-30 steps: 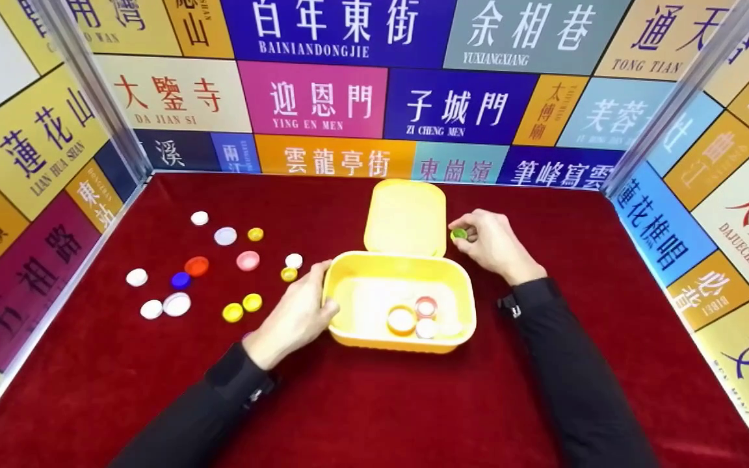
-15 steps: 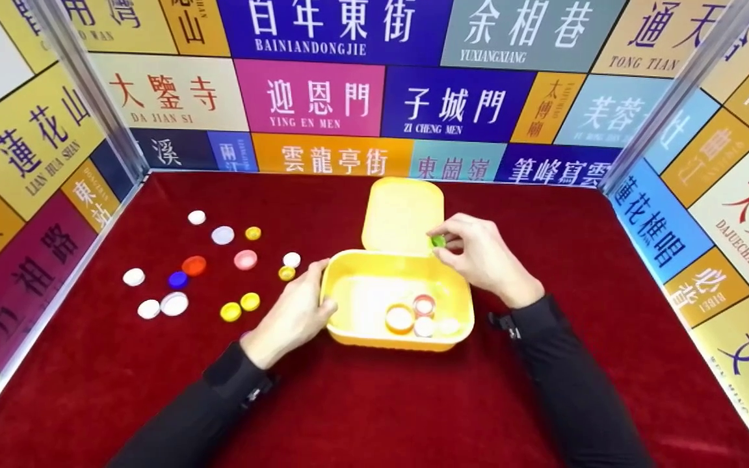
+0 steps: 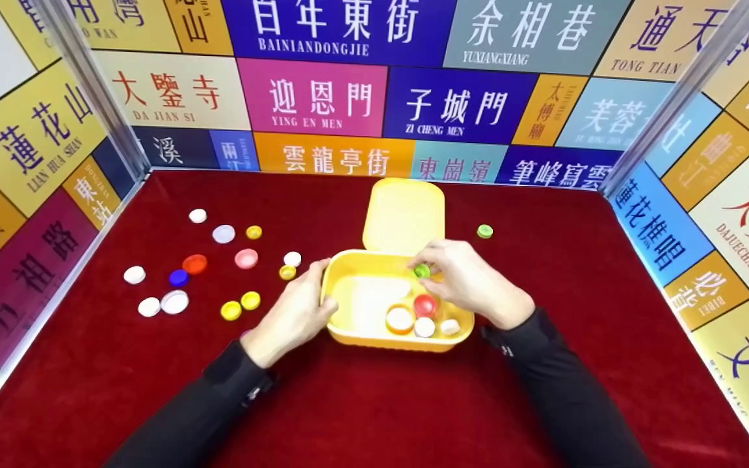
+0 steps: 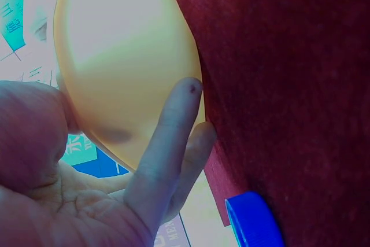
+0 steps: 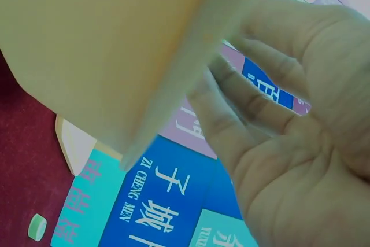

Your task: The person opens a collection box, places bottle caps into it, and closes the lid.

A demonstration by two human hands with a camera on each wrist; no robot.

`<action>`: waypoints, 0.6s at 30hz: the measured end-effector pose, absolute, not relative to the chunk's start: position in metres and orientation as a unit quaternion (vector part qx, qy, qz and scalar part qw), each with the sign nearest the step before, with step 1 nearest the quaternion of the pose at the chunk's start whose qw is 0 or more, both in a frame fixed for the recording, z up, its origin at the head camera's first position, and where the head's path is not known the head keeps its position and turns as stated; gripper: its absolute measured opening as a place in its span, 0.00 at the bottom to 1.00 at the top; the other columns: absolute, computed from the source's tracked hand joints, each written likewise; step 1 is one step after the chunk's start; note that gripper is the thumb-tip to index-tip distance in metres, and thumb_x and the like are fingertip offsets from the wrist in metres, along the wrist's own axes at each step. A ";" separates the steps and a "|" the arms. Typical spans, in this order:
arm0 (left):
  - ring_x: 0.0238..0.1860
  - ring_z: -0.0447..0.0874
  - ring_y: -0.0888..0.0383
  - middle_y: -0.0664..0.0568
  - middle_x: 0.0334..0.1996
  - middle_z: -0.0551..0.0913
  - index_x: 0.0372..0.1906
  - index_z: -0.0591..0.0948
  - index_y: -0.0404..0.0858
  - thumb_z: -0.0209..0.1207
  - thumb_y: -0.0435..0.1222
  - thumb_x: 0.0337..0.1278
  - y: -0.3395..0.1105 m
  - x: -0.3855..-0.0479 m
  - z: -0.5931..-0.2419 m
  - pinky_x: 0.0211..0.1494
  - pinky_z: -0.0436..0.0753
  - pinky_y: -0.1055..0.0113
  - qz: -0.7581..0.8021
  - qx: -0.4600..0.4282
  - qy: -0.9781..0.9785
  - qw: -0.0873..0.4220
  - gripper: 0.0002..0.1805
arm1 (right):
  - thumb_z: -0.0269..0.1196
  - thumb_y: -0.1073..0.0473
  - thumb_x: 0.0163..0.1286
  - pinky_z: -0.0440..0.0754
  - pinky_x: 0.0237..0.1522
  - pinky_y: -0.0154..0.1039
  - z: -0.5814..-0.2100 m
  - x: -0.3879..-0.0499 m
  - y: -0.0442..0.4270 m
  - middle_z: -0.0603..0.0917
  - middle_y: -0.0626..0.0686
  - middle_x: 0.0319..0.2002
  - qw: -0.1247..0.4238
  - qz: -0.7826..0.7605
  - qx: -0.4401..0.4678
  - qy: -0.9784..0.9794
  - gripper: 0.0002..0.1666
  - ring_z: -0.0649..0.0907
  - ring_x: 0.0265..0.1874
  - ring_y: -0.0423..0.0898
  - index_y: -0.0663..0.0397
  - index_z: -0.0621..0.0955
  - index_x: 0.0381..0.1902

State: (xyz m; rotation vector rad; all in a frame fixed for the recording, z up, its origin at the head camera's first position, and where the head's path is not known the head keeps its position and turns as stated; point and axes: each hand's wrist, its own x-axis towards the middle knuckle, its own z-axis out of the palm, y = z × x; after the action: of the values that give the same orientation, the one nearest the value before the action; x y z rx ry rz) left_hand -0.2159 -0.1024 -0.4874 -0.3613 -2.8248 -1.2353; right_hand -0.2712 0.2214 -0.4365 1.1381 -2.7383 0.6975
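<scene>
Sitting behind the yellow box: its lid, one loose green cap.

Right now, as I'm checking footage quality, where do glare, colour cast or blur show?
Head view: glare bleaches the floor of the yellow rectangular plastic box; left wrist: bluish tint on the bare left hand, box partly washed pale; right wrist: box edge soft, likely out of focus.

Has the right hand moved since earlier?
Yes: the right hand moved left and down in view, from right of the lid to partly over the yellow box.
</scene>
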 end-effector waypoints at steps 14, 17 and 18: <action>0.70 0.90 0.39 0.33 0.75 0.86 0.85 0.71 0.30 0.65 0.26 0.73 -0.101 -0.216 -0.488 0.80 0.88 0.44 -0.402 -0.116 -0.908 0.023 0.37 | 0.80 0.68 0.72 0.94 0.56 0.54 -0.447 -0.268 0.220 0.92 0.63 0.49 0.021 0.189 0.375 -0.907 0.17 0.90 0.48 0.61 0.60 0.95 0.57; 0.70 0.91 0.39 0.32 0.75 0.86 0.85 0.71 0.30 0.65 0.26 0.73 -0.101 -0.216 -0.488 0.79 0.88 0.44 -0.403 -0.117 -0.908 0.024 0.37 | 0.80 0.68 0.73 0.94 0.56 0.55 -0.448 -0.269 0.220 0.92 0.64 0.50 0.020 0.191 0.376 -0.906 0.17 0.90 0.49 0.62 0.61 0.94 0.58; 0.70 0.91 0.39 0.32 0.75 0.86 0.85 0.71 0.30 0.65 0.26 0.73 -0.102 -0.216 -0.488 0.79 0.88 0.44 -0.403 -0.117 -0.907 0.025 0.37 | 0.80 0.67 0.73 0.94 0.57 0.56 -0.448 -0.269 0.220 0.92 0.64 0.50 0.019 0.193 0.375 -0.906 0.17 0.90 0.49 0.63 0.61 0.94 0.58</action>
State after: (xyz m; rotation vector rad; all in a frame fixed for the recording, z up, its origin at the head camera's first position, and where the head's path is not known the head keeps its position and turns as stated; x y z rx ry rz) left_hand -0.2160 -0.1015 -0.4882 -0.3626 -2.8061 -1.2463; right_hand -0.2687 0.2200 -0.4476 1.1647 -2.8130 0.5987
